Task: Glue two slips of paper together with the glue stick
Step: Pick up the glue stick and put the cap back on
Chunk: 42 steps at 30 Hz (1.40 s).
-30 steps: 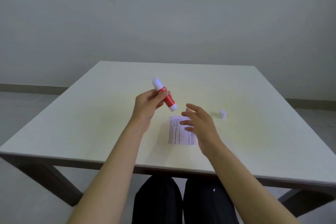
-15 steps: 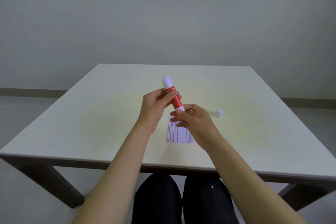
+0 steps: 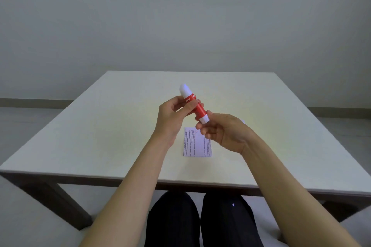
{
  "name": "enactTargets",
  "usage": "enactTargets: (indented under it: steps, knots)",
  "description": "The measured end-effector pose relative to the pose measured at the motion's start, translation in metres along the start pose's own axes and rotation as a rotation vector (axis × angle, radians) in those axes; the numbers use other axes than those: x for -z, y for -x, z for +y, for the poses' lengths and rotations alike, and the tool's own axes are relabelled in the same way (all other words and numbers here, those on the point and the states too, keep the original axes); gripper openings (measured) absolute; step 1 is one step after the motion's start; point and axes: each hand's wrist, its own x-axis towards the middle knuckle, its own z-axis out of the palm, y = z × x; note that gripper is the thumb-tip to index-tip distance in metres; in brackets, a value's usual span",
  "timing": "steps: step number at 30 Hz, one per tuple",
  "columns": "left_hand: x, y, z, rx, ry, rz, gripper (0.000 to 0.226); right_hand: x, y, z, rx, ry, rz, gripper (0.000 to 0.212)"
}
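Glue stick [image 3: 194,104] raised above the table [image 3: 100,136], gluing not begun.
My left hand [image 3: 172,118] grips its red barrel; my right hand [image 3: 222,130] pinches the white base. One printed slip [image 3: 195,144] lies flat below, nothing stuck yet.

Print on paper slip [image 3: 195,146] too small to read, top edge behind right hand [image 3: 224,132], cap prob. hidden too

Bare forearms [image 3: 128,188], dark trousers [image 3: 200,220]
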Motion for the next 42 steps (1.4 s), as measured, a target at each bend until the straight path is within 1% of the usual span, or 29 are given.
enactTargets:
  steps: [2, 3, 5, 6, 7, 8, 9, 10, 12, 13, 14, 15, 17, 18, 19, 21, 23, 24, 26, 28, 29, 30, 31, 32, 33, 35, 37, 39, 42]
  knots:
    - [-0.003, 0.000, -0.002, -0.006, -0.019, 0.047, 0.020, -0.002, 0.002, 0.005, 0.217, 0.147, 0.128, 0.006]
    - [-0.004, 0.000, -0.004, 0.003, -0.019, 0.073, 0.020, -0.003, 0.003, 0.010, 0.370, 0.349, 0.249, 0.008]
    - [-0.008, 0.002, -0.007, 0.032, 0.003, 0.103, 0.017, -0.006, 0.004, 0.022, 0.683, 0.881, 0.502, 0.018]
    - [-0.009, 0.003, -0.009, 0.037, 0.005, 0.110, 0.017, -0.007, 0.004, 0.027, 0.808, 1.054, 0.552, 0.021]
    - [-0.009, 0.003, -0.011, 0.036, -0.007, 0.116, 0.017, -0.007, 0.004, 0.031, 0.856, 1.114, 0.571, 0.022]
    - [-0.009, 0.002, -0.011, 0.035, -0.018, 0.121, 0.017, -0.006, 0.003, 0.031, 0.798, 1.053, 0.571, 0.025]
    - [-0.009, 0.002, -0.011, 0.037, -0.013, 0.127, 0.017, -0.004, 0.003, 0.025, 0.655, 0.886, 0.563, 0.029]
    - [-0.007, 0.002, -0.011, 0.040, 0.004, 0.131, 0.018, -0.005, 0.003, 0.017, 0.446, 0.654, 0.512, 0.035]
    - [-0.004, 0.001, -0.012, 0.037, 0.008, 0.122, 0.021, -0.003, 0.003, 0.007, 0.020, 0.194, 0.287, 0.051]
    - [-0.003, 0.001, -0.012, 0.037, -0.004, 0.111, 0.023, -0.001, 0.004, 0.005, -0.099, 0.064, 0.198, 0.058]
    - [-0.003, 0.001, -0.012, 0.039, -0.003, 0.100, 0.023, 0.002, 0.004, 0.004, -0.129, -0.010, 0.148, 0.057]
    - [-0.004, 0.002, -0.012, 0.042, 0.009, 0.093, 0.022, 0.003, 0.004, 0.006, -0.100, -0.052, 0.128, 0.049]
    - [-0.005, 0.001, -0.012, 0.044, 0.035, 0.091, 0.019, 0.002, 0.004, 0.011, 0.067, -0.054, 0.151, 0.026]
    - [-0.005, 0.001, -0.013, 0.047, 0.040, 0.101, 0.016, -0.001, 0.005, 0.015, 0.202, 0.053, 0.194, 0.014]
    - [-0.006, 0.002, -0.013, 0.056, 0.043, 0.115, 0.012, -0.005, 0.007, 0.020, 0.357, 0.251, 0.270, 0.007]
    - [-0.010, 0.005, -0.013, 0.087, 0.057, 0.148, 0.009, -0.012, 0.007, 0.031, 0.723, 0.787, 0.517, 0.014]
    - [-0.015, 0.008, -0.013, 0.133, 0.084, 0.204, 0.017, -0.017, 0.008, 0.037, 1.106, 1.238, 0.645, 0.016]
    - [-0.017, 0.009, -0.013, 0.153, 0.105, 0.239, 0.022, -0.020, 0.007, 0.038, 1.230, 1.373, 0.662, 0.021]
    - [-0.017, 0.011, -0.014, 0.169, 0.152, 0.293, 0.026, -0.022, 0.005, 0.036, 1.338, 1.484, 0.682, 0.032]
    - [-0.016, 0.011, -0.013, 0.159, 0.164, 0.309, 0.024, -0.017, 0.002, 0.034, 1.291, 1.483, 0.638, 0.031]
    - [-0.015, 0.011, -0.013, 0.153, 0.161, 0.312, 0.021, -0.013, 0.001, 0.034, 1.175, 1.428, 0.581, 0.031]
    - [-0.013, 0.010, -0.012, 0.147, 0.152, 0.318, 0.018, -0.007, 0.000, 0.034, 0.997, 1.338, 0.517, 0.041]
    - [-0.011, 0.009, -0.012, 0.140, 0.130, 0.321, 0.014, 0.002, -0.001, 0.033, 0.811, 1.261, 0.480, 0.060]
    - [-0.009, 0.008, -0.012, 0.124, 0.088, 0.319, 0.010, 0.014, -0.002, 0.031, 0.655, 1.235, 0.496, 0.077]
    - [-0.006, 0.008, -0.013, 0.098, 0.022, 0.308, 0.007, 0.028, -0.004, 0.028, 0.527, 1.283, 0.568, 0.082]
    - [0.001, 0.008, -0.014, 0.027, -0.163, 0.263, 0.006, 0.054, -0.007, 0.023, 0.287, 1.495, 0.732, 0.070]
    - [0.009, 0.009, -0.015, -0.044, -0.336, 0.220, 0.011, 0.073, -0.007, 0.024, 0.051, 1.651, 0.747, 0.057]
    - [0.015, 0.011, -0.016, -0.105, -0.468, 0.204, 0.023, 0.084, -0.007, 0.031, -0.005, 1.686, 0.696, 0.047]
    - [0.017, 0.014, -0.017, -0.168, -0.567, 0.190, 0.027, 0.081, -0.004, 0.034, 0.159, 1.560, 0.692, 0.034]
